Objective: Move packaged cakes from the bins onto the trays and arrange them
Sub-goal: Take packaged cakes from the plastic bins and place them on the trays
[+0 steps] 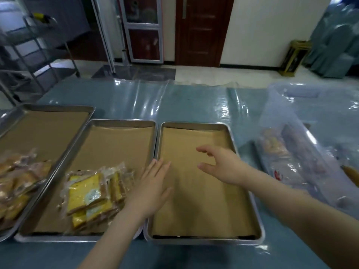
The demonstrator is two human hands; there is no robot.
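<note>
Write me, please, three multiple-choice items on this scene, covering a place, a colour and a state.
1. Where does the clear plastic bin stand?
A. right of the rightmost steel tray
B. left of every tray
C. on the floor

2. What colour are the packaged cakes in the middle paper-lined steel tray?
A. green
B. yellow
C. pink

3. How are the left hand and right hand?
A. both gripping packets
B. one holding a knife
C. both open, holding nothing

Answers: 1 A, the bin sits beyond that tray's right rim; 2 B, yellow slabs show through the wrap; 3 C, the fingers are straight or relaxed, with no packet in either.
</note>
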